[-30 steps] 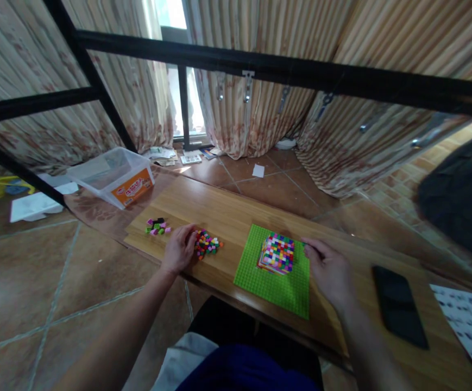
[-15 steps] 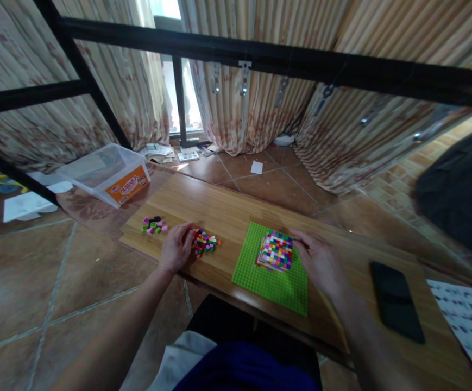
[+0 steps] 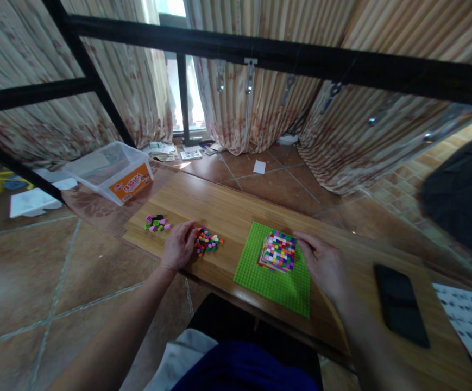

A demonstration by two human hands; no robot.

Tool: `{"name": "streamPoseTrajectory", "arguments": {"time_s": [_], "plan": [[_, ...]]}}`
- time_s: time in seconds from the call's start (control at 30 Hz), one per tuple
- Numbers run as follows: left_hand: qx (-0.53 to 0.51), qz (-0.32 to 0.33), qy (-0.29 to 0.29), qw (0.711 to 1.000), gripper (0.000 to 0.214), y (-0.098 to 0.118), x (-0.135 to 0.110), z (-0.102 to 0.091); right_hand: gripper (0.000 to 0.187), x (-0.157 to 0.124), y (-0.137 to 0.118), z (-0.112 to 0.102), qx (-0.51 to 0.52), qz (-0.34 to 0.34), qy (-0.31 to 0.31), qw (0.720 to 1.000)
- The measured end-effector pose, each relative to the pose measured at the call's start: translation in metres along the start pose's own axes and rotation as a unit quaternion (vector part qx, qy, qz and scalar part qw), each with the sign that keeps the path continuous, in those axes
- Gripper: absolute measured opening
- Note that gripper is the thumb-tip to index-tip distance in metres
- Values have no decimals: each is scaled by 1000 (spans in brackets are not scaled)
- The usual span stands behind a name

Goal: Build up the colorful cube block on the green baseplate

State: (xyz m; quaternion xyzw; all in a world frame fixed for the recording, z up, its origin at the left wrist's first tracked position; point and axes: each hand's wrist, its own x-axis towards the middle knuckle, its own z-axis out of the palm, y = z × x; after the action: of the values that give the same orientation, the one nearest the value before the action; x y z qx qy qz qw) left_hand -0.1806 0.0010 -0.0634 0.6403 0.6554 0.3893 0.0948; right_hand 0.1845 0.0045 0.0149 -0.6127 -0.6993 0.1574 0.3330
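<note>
A multicoloured block of small building bricks [image 3: 279, 251] stands on a green studded baseplate [image 3: 268, 293]. At the block's far right corner is my right hand [image 3: 323, 263], its thumb and fingers drawn together; whether a brick sits between the tips is too small to tell. My left hand [image 3: 179, 247] rests on the table at the left edge of a loose pile of tiny coloured bricks [image 3: 207, 240]. Its fingers are curled into a pinch, and what they hold is hidden. Beyond that hand lies a smaller group of pink, green and black bricks [image 3: 157, 222].
The wooden table [image 3: 215, 201] carries a black phone [image 3: 401, 304] on the right, near a printed sheet [image 3: 470, 315]. A clear plastic box [image 3: 113, 168] with an orange label stands past the left end. A black metal frame [image 3: 260, 49] crosses above, before the curtains.
The whole view has shifted slightly. My right hand's fingertips have moved a little at the block's corner. My left hand stays beside the brick pile, nearly unmoved.
</note>
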Motion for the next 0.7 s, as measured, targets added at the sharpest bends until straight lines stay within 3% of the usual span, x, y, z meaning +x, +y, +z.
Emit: {"name": "streamPoseTrajectory", "arguments": {"time_s": [0.3, 0.5, 0.7], "plan": [[-2, -2, 0, 1000, 33, 0, 0, 0, 41, -2, 11, 4, 88, 91, 11, 992], [5, -2, -6, 1000, 32, 2, 0, -1, 43, 0, 11, 11, 206, 180, 19, 962], [9, -1, -5, 1000, 32, 1, 0, 0, 50, -2, 9, 19, 265, 201, 25, 943]]}}
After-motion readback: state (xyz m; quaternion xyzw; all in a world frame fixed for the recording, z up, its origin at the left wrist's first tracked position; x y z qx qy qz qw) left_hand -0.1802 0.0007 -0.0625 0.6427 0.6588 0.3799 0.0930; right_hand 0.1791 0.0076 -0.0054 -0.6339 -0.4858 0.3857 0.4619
